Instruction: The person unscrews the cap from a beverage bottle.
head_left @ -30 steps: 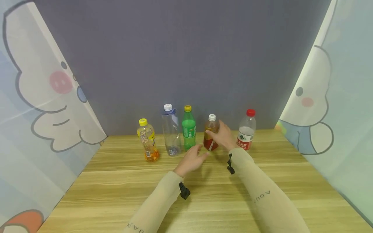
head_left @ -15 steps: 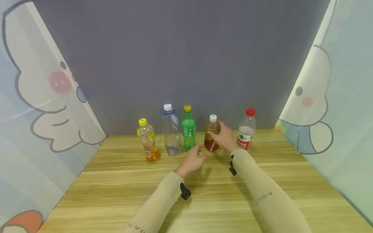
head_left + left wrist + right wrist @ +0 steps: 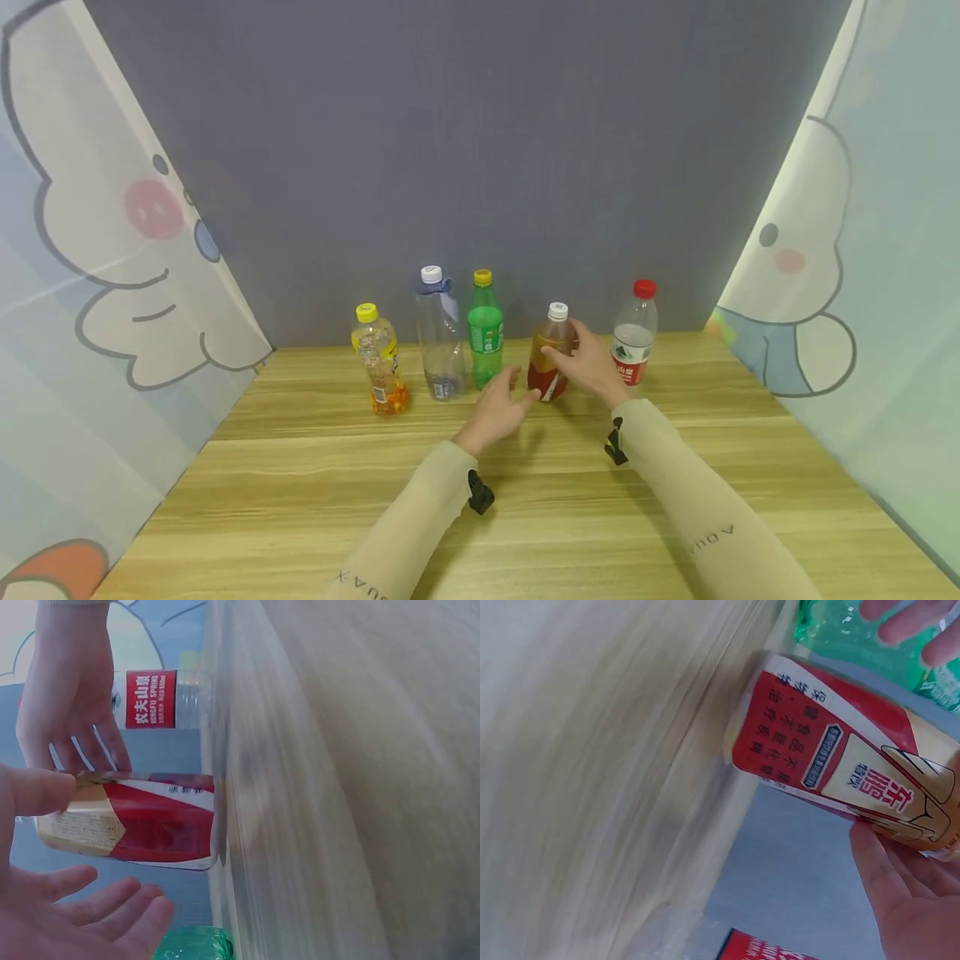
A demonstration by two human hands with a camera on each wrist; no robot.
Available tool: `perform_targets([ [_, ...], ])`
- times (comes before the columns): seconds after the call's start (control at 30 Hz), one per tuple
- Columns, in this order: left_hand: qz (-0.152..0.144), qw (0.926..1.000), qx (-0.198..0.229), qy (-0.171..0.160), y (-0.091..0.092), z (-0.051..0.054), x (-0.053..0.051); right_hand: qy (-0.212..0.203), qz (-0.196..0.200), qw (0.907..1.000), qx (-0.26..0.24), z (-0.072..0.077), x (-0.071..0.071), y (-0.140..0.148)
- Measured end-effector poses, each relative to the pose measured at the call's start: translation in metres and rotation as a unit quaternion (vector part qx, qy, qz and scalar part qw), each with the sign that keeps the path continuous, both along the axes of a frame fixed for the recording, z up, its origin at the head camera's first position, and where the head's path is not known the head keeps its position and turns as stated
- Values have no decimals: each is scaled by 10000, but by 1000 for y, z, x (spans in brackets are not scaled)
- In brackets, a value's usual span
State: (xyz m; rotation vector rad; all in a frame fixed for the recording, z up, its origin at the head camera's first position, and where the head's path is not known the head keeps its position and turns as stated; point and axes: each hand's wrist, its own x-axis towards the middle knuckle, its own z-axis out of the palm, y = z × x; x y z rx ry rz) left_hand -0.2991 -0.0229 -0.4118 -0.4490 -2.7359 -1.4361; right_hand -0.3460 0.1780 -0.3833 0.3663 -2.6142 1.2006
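My right hand (image 3: 590,363) holds a bottle of amber drink (image 3: 545,382) with a white cap and a red and tan label. Its thumb lies on the near side and its fingers reach round the right side. In the right wrist view, the bottle (image 3: 855,746) shows a red and cream label with dark characters. My left hand (image 3: 497,410) is at the bottle's lower left, fingers spread and relaxed, holding nothing. In the left wrist view, the left hand's thumb and fingers (image 3: 112,911) lie on either side of the bottle (image 3: 161,821). Whether its base touches the table is unclear.
On the wooden table (image 3: 315,500), a green bottle (image 3: 486,337) stands left of the held one. Further left are a tall clear bottle (image 3: 441,346) and a yellow-capped bottle (image 3: 381,367). A red-capped water bottle (image 3: 634,333) stands right. A dark panel (image 3: 480,150) rises behind.
My right hand and the amber drink bottle have come a little nearer and to the right, away from the green bottle. My left hand has barely moved. The other bottles stay put.
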Motion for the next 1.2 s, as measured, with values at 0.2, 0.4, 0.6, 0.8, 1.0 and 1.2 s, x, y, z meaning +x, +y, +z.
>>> perform_targets([
  [0.2,-10,9999,81,97,4,1,-3,13,71,9999,83,1,14,1],
  [0.4,-37,9998,139,162,7,2,-3,-20,205,9997,-154,1,24,-1],
  [0.6,-409,9979,483,142,8,-1,-7,-163,390,9978,-505,3,34,-4],
  [0.8,-981,9890,1104,59,8,-6,-12,-114,582,9953,-762,1,39,-4],
  [1.0,-1419,9768,1592,165,4,-4,-15,-216,743,9928,-912,3,45,-9],
  [1.2,-1143,9848,1301,-107,-6,1,-12,-381,744,9921,-939,7,51,-14],
])
